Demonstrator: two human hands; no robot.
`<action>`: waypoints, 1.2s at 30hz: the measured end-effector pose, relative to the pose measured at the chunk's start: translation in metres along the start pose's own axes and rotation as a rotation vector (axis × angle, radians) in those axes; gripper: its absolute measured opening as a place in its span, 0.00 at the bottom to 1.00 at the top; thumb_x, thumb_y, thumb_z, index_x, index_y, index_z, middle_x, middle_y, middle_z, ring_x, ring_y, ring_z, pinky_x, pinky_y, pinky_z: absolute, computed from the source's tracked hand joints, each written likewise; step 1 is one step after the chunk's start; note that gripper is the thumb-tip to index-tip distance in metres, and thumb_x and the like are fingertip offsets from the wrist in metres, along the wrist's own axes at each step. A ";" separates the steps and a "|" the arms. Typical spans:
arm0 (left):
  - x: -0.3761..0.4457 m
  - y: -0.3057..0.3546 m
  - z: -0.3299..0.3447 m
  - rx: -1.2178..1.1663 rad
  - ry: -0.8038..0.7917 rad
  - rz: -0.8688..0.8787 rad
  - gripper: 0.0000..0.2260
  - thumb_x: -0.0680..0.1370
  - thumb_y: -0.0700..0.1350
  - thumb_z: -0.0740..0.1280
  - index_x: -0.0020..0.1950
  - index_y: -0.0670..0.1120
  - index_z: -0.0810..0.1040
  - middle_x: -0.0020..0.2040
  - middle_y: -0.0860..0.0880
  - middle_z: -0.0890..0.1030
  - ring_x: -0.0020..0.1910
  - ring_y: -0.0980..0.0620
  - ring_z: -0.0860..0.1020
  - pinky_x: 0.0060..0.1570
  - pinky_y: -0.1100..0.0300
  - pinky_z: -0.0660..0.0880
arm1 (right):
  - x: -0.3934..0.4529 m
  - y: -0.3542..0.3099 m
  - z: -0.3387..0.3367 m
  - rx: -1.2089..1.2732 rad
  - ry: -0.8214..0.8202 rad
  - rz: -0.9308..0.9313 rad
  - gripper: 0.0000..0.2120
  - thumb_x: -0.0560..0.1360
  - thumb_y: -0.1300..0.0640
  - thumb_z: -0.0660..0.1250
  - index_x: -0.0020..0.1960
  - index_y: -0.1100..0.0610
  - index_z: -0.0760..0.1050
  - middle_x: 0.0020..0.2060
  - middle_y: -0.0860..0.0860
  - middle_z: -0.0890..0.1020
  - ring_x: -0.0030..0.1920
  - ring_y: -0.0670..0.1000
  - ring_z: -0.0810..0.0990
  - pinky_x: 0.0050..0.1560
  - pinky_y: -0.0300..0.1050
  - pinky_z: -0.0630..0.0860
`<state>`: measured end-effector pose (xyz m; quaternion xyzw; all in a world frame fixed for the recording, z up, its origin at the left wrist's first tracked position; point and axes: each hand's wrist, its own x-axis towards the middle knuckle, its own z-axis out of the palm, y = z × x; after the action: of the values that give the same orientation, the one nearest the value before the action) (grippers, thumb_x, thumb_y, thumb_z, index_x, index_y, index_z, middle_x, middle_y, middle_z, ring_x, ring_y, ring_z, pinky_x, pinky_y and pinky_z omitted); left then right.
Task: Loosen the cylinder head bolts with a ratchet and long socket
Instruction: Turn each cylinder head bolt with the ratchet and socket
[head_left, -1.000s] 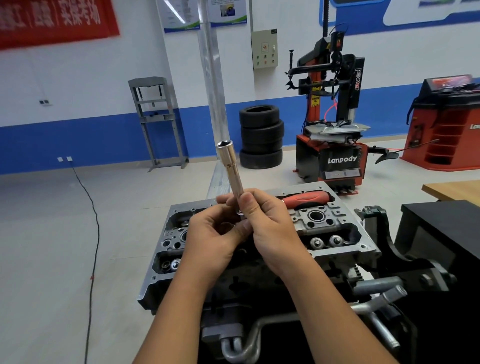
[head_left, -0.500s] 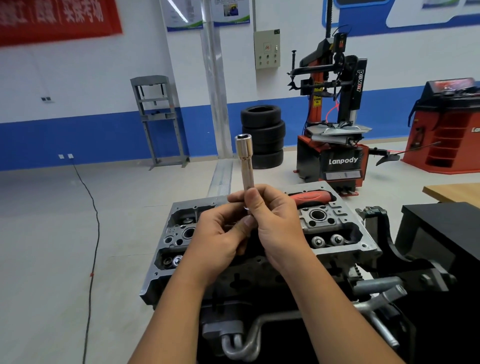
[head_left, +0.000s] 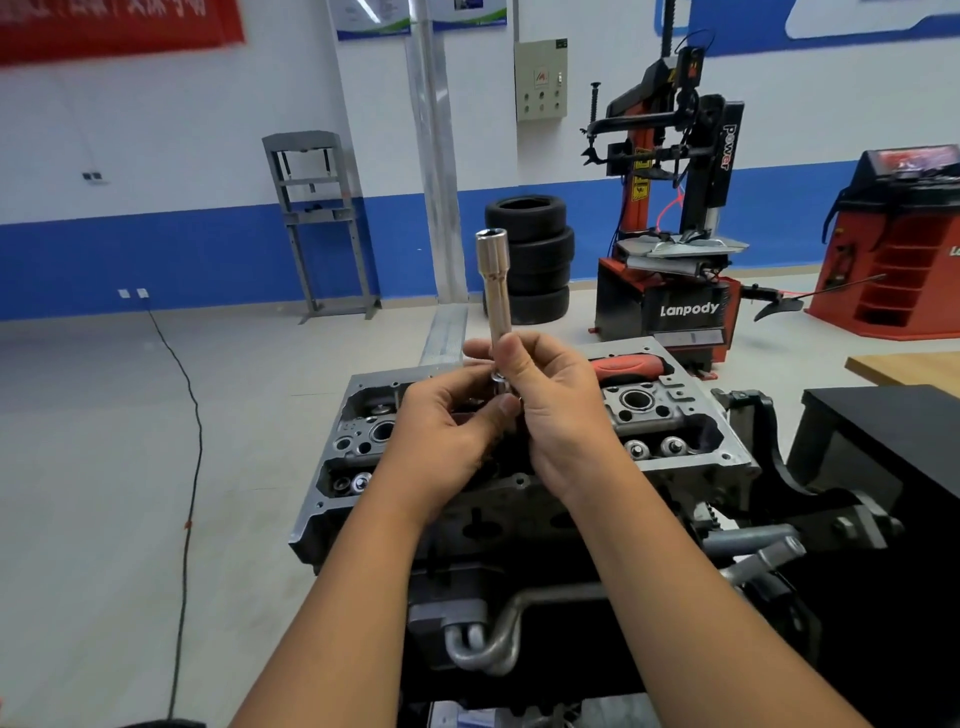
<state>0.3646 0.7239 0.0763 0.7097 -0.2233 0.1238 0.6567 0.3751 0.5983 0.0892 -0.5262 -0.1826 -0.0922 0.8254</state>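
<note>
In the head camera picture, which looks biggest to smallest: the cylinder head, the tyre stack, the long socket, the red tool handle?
1. cylinder head
2. tyre stack
3. long socket and red tool handle: alike, partly hidden, unranked. The tyres stand farther off.

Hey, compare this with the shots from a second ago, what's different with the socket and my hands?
The long socket swung from leaning left to nearly upright, open end up. The right hand kept its grip on the lower end, and the left hand stayed curled around something below it, hidden by the fingers. Unchanged: both hands above the cylinder head, and the red-handled ratchet lying on its far edge.
</note>
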 end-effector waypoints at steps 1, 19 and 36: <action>0.000 -0.001 0.000 -0.016 -0.024 -0.012 0.09 0.83 0.38 0.69 0.60 0.47 0.85 0.39 0.51 0.82 0.30 0.55 0.77 0.31 0.65 0.74 | 0.000 0.000 0.000 -0.014 -0.005 -0.008 0.16 0.72 0.46 0.71 0.48 0.59 0.82 0.49 0.53 0.88 0.52 0.56 0.86 0.52 0.54 0.84; 0.008 -0.009 -0.005 0.065 0.058 0.038 0.09 0.78 0.48 0.75 0.58 0.54 0.85 0.55 0.49 0.88 0.52 0.52 0.86 0.45 0.60 0.81 | -0.001 -0.006 0.003 -0.088 -0.087 0.041 0.06 0.80 0.53 0.71 0.48 0.56 0.81 0.49 0.53 0.88 0.57 0.57 0.86 0.63 0.66 0.80; -0.002 -0.008 0.003 0.235 0.122 0.148 0.12 0.78 0.39 0.76 0.60 0.45 0.85 0.53 0.49 0.88 0.54 0.55 0.86 0.56 0.58 0.82 | 0.003 0.005 -0.001 -0.042 -0.013 -0.080 0.08 0.75 0.58 0.77 0.45 0.57 0.78 0.43 0.56 0.86 0.46 0.53 0.86 0.53 0.53 0.85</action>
<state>0.3668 0.7215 0.0680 0.7544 -0.2187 0.2402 0.5704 0.3792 0.5998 0.0861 -0.5363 -0.2068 -0.1259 0.8085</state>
